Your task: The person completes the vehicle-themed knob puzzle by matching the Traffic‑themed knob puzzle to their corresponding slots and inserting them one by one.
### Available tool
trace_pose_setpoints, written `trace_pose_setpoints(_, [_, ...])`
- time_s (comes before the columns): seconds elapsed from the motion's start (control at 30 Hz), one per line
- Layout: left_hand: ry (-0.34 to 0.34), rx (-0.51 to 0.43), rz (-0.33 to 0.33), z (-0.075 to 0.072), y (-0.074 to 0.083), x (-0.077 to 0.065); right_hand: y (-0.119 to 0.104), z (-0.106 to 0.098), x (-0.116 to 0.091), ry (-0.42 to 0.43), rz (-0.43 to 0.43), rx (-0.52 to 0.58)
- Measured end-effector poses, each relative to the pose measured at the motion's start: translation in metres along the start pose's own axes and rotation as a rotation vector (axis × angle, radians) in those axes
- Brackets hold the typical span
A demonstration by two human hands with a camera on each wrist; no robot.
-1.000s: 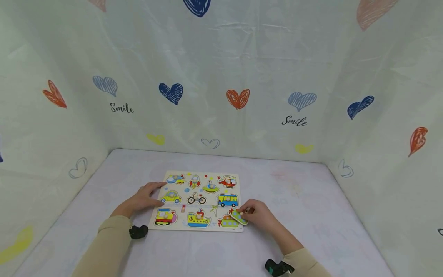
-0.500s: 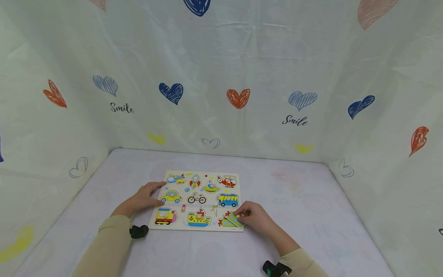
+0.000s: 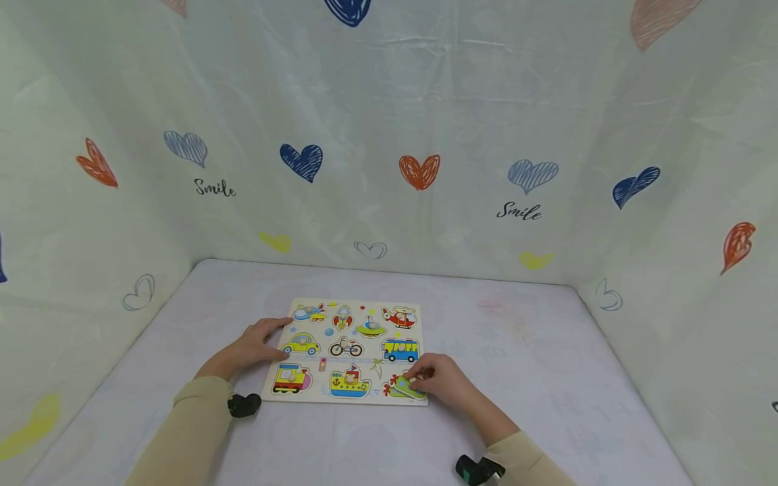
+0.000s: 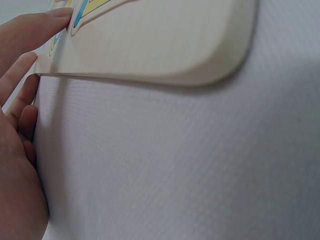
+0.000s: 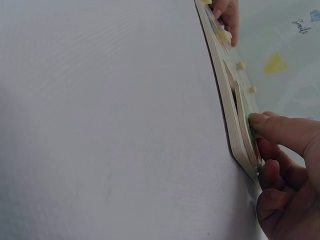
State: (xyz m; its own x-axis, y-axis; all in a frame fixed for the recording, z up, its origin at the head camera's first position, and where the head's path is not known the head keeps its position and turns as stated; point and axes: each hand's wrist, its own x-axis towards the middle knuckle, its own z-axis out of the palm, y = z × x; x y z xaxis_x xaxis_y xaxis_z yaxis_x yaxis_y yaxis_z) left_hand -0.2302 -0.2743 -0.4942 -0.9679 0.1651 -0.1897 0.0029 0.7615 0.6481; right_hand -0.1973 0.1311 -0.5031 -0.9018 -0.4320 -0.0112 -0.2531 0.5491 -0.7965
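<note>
A wooden knob puzzle board [image 3: 320, 386] with vehicle pictures lies flat on the table. At its near right corner, my right hand [image 3: 446, 381] pinches a green submarine puzzle piece [image 3: 404, 387]. In the right wrist view that piece [image 5: 242, 112] sits slightly tilted over the board, with a narrow gap under one end. My right thumb presses on its face, and the other fingers are curled behind. My left hand [image 3: 248, 347] rests at the board's left edge with fingers spread, fingertips touching it. The left wrist view shows the left thumb [image 4: 60, 12] on the board's top.
Several other pieces sit in the board, among them a train [image 3: 290, 379], a ship [image 3: 350, 383], a bus [image 3: 400, 349] and a helicopter [image 3: 399, 317]. White cloth covers the table [image 3: 516, 351]. Behind it hangs a curtain [image 3: 365, 101] with printed hearts.
My right hand has moved a little left with the submarine piece, which now lies more over its matching picture on the board. The left hand stays where it was.
</note>
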Motion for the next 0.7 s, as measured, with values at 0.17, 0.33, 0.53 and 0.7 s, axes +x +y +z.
trace_pose_setpoints(0.17, [0.0, -0.006, -0.007, -0.001, 0.001, 0.0, -0.002, 0.001, 0.002, -0.007, 0.017, 0.014])
trace_pose_setpoints(0.33, [0.001, -0.015, -0.008, -0.001, 0.001, -0.001, -0.004, 0.001, 0.004, -0.031, 0.026, 0.019])
trace_pose_setpoints(0.53, [0.004, -0.006, -0.003, 0.0, 0.001, 0.0, -0.004, -0.001, 0.009, -0.087, 0.011, 0.019])
trace_pose_setpoints(0.7, [0.004, -0.006, 0.0, 0.0, 0.001, 0.0, -0.003, -0.003, 0.014, -0.135, 0.006, 0.017])
